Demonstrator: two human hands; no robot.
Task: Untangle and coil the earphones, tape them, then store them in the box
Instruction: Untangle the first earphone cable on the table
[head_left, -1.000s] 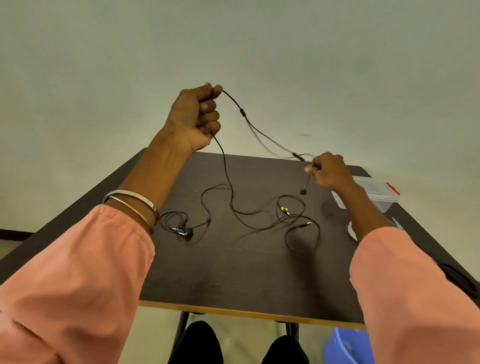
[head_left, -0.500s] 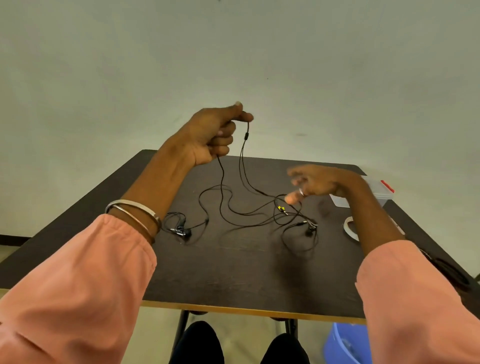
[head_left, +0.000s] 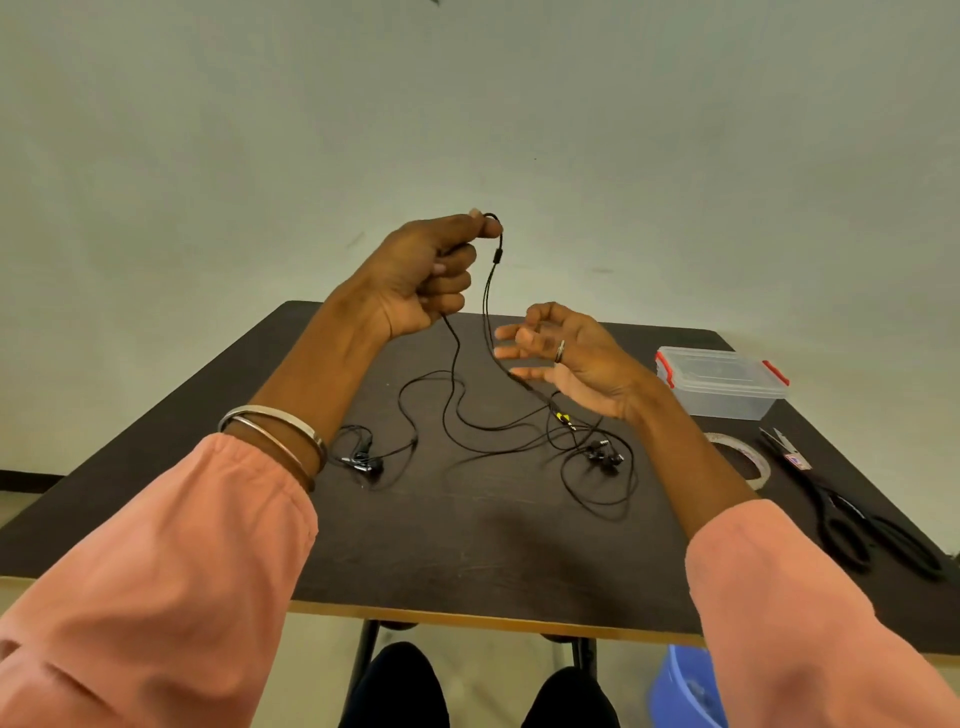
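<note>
Black earphones (head_left: 470, 421) lie in a loose tangle on the dark table (head_left: 467, 540), with their cord rising to my left hand (head_left: 426, 275). That hand is raised above the table's far edge and pinches the cord near its splitter between thumb and forefinger. The two earbuds (head_left: 602, 454) rest on the table at the right of the tangle. My right hand (head_left: 566, 358) hovers just right of the hanging cord, fingers spread and holding nothing. A second coiled pair of earphones (head_left: 358, 457) lies by my left wrist. The clear plastic box (head_left: 719, 382) with red clips stands at the far right.
A roll of clear tape (head_left: 743, 457) lies right of my right forearm. Black-handled scissors (head_left: 852, 514) lie along the table's right edge. A blue bin (head_left: 685, 691) stands on the floor under the table's front right corner. My knees show below the front edge.
My right hand let go of the earbud end, which dropped onto the table, and now hovers with spread fingers near the cord. My left hand came down and nearer with the cord.
</note>
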